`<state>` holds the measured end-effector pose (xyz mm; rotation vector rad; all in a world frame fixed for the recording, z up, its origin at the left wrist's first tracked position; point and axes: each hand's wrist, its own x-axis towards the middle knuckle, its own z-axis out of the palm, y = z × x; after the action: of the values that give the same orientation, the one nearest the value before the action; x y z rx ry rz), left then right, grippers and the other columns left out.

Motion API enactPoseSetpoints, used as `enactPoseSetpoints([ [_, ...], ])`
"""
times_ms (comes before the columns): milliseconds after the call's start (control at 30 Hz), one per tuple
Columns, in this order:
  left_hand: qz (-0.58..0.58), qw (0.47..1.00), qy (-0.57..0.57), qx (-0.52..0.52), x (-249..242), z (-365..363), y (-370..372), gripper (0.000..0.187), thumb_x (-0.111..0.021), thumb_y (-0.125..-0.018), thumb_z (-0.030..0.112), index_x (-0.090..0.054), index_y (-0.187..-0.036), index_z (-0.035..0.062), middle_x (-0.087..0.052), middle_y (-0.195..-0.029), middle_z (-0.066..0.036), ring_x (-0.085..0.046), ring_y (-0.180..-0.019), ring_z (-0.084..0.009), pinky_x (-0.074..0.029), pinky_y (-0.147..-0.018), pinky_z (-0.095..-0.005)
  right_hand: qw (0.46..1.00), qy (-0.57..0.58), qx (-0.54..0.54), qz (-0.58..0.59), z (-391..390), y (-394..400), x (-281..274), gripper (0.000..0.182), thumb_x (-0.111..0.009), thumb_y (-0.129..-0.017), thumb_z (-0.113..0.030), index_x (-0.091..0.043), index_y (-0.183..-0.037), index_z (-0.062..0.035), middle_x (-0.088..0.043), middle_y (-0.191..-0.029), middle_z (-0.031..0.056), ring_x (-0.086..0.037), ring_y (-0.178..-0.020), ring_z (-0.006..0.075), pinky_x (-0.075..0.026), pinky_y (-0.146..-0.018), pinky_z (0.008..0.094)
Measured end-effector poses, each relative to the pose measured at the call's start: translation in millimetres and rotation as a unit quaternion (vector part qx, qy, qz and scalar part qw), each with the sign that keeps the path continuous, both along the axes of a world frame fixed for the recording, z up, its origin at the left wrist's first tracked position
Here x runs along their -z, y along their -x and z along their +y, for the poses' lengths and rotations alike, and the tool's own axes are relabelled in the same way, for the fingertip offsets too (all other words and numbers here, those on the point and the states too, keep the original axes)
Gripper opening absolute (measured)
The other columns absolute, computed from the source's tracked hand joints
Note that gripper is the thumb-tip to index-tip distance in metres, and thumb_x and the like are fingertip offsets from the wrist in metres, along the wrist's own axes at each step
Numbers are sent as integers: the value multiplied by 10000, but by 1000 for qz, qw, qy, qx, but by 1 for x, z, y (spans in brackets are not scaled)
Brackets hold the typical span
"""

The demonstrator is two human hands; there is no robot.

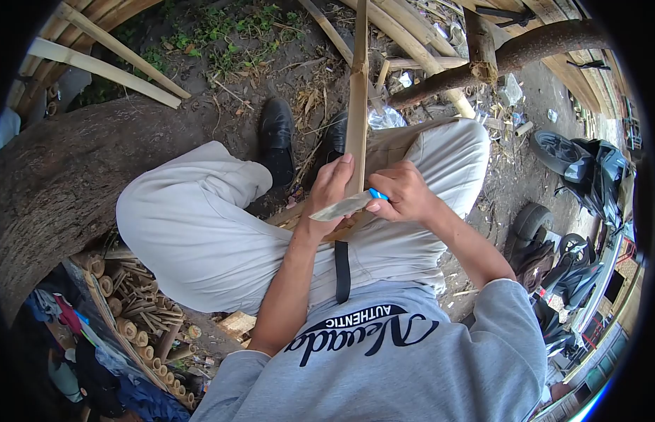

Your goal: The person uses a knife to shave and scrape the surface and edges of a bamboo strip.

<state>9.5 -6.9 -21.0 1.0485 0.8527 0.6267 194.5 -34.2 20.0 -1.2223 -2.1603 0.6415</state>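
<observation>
A long split bamboo strip [358, 105] runs from between my thighs up and away past my shoes. My left hand [331, 186] is closed around the strip's left edge, near its lower end. In my right hand [406, 191] is a knife [344, 207], its blue handle mostly hidden in the fist. The wide blade points left across the strip, just below the thumb and fingers of my left hand, with its tip over my left wrist. A black strap [342, 271] hangs at my waist, below the strip's near end.
A thick tree trunk [67, 162] lies along the left, with cut bamboo pieces [141, 309] piled below it. Bamboo poles [412, 42] and a brown branch [531, 50] cross the upper right. Motorbikes [588, 169] stand at the far right.
</observation>
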Motion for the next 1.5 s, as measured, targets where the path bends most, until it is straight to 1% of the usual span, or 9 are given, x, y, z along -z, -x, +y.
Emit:
enactPoseSetpoints([
  [67,93,898,-407,-138,-6,-3,-11,357,-389,-1091,359,-544,-981,57,-467,-672,1,-400,-432,-74,-289,-372,-227,999,0,34,-16,4,-14,13,451,-592,-966,-415,-527,-690,-64,-481,-532,113,-526,-458,336,-406,-449,435],
  [167,-283,912,286,77,17,10,15,395,-410,-1090,269,-485,-1386,20,-570,-1058,-117,-542,-542,-109,-407,-417,-264,994,30,94,-40,6,-38,33,424,-583,-974,-390,-544,-719,-53,-491,-544,120,-532,-473,343,-421,-470,443],
  [200,-148,961,232,30,-22,10,2,362,-400,-1086,390,-495,-906,91,-384,-584,17,-335,-408,-73,-252,-380,-247,995,36,87,-26,4,-33,26,447,-549,-990,-400,-513,-717,-48,-459,-554,127,-512,-487,354,-404,-488,446],
  [633,23,995,41,87,-6,2,9,415,-416,-1081,290,-514,-1369,6,-558,-1085,-189,-578,-556,-154,-495,-424,-281,996,45,11,-76,18,-29,2,478,-591,-967,-441,-577,-681,-58,-508,-513,123,-546,-484,356,-423,-493,454],
  [733,83,950,-302,9,-15,5,4,527,-426,-1061,435,-573,-1218,-46,-573,-936,-144,-555,-507,-136,-472,-412,-277,995,39,50,-78,16,-46,27,476,-602,-960,-450,-584,-693,-56,-513,-508,120,-542,-478,358,-424,-493,463],
  [833,56,984,152,71,-38,14,2,442,-444,-1061,355,-584,-1187,-45,-560,-883,-121,-551,-512,-137,-466,-407,-288,992,68,93,-57,11,-46,28,473,-606,-956,-456,-581,-699,-61,-522,-512,129,-542,-475,361,-431,-489,462],
  [1067,78,916,-393,-7,-11,0,0,459,-415,-1065,371,-590,-1109,-51,-537,-777,-88,-543,-490,-119,-457,-403,-282,990,42,100,-85,28,-65,45,451,-560,-989,-401,-555,-719,-40,-509,-561,157,-537,-516,384,-432,-515,461],
  [1133,54,992,97,65,-41,8,-3,429,-392,-1074,358,-579,-983,-18,-515,-657,-38,-517,-456,-103,-434,-399,-269,970,70,219,-83,43,-87,53,460,-563,-993,-415,-595,-726,-43,-544,-570,170,-556,-510,397,-456,-515,471],
  [1500,33,993,96,64,-40,12,-4,458,-373,-1078,399,-561,-914,15,-495,-599,3,-499,-437,-83,-409,-394,-252,953,126,263,-83,56,-74,48,476,-494,-1041,-370,-622,-774,3,-565,-609,222,-583,-581,429,-480,-575,485],
])
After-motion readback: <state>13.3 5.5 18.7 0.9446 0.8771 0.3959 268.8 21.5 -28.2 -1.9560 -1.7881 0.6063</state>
